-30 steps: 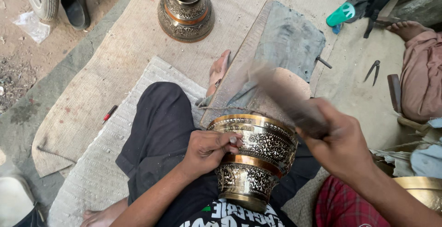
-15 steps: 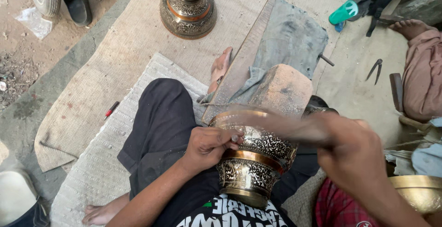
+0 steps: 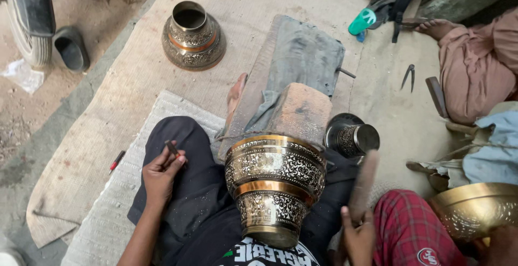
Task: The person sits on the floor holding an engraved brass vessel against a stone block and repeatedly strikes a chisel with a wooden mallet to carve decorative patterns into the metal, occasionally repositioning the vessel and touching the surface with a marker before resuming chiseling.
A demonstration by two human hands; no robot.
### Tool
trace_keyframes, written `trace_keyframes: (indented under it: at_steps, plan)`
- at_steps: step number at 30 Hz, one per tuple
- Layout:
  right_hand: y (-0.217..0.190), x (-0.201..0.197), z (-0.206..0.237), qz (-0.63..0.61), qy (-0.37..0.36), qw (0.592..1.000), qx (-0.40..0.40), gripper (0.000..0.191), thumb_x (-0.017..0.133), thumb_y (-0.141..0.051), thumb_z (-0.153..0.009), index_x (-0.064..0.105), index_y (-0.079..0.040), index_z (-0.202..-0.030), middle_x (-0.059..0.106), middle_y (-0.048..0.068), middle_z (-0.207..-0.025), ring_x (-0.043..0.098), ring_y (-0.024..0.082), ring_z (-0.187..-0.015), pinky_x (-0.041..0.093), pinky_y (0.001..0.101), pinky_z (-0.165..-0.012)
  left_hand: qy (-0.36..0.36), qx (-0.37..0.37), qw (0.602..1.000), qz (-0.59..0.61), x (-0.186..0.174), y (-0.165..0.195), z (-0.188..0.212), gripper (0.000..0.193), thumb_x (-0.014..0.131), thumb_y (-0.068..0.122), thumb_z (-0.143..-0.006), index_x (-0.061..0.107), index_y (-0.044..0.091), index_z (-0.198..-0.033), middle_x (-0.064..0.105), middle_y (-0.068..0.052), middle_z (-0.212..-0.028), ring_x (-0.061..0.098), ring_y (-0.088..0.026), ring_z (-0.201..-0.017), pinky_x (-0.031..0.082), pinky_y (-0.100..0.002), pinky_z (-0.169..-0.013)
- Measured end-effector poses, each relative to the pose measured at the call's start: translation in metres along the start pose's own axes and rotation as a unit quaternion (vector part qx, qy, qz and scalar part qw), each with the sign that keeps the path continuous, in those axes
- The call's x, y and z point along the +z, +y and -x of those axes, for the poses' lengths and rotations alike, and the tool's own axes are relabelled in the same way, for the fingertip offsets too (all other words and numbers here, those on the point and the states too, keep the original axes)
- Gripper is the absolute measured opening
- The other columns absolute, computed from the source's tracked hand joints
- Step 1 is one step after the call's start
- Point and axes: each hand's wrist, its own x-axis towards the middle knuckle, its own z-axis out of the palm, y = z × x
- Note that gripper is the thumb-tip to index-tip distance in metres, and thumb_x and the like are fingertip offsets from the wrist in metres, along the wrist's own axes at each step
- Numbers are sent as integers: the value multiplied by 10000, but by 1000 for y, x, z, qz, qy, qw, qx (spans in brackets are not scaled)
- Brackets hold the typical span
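Ornately engraved brass vase point(image 3: 274, 185), copper-banded, lies tilted.

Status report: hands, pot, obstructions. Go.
Left hand pinching small dark chisel. Right hand gripping blurred hammer. Engraved brass pot in lap, untouched.

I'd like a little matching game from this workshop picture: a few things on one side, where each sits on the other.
Things:
1. engraved brass vase
2. small chisel
3. red pen
4. pincers

Places:
A. on the ground by the other person's knee
B. on the woven mat's left edge
C. in the left hand
D. on the person's lap

Pairs: 1-D, 2-C, 3-B, 4-A
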Motion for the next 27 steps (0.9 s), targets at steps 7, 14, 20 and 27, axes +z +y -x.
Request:
trace_keyframes:
  at_steps: [7,14,20,27]
  plan:
    - [-140,-37,54,170,-84,823,-535,721,743,-391,-736,521,-287,-1414,414,132,-1523,392,362,-1378,302,521,-1090,-19,21,999,-31,19,16,-9,501,728,-39,-879,634,-40,-1371,756,-82,-1055,690,-92,-874,570,-243,-820]
    - [-240,-17,26,218,-153,513,-816,696,554,-264,-896,430,-99,-1561,436,91,-1605,402,266,-1490,273,431,-1240,-9,65,995,-76,24,34,-1,492,749,-21,-857,664,-25,-1342,766,-69,-1043,681,-63,-900,554,-226,-861]
    - [-254,-11,16,186,-231,473,-830,599,562,-228,-871,494,7,-1417,562,153,-1443,517,334,-1389,354,479,-1218,12,68,994,-86,26,38,0,504,755,-12,-853,656,-18,-1347,769,-60,-1048,662,-53,-869,548,-220,-850]
    - [-263,-32,-12,133,-289,540,-780,671,712,-146,-883,474,5,-1492,551,183,-1490,514,309,-1430,355,459,-1265,2,68,992,-110,26,31,-2,516,752,5,-879,630,-24,-1379,764,-63,-1058,670,-57,-893,539,-211,-858]
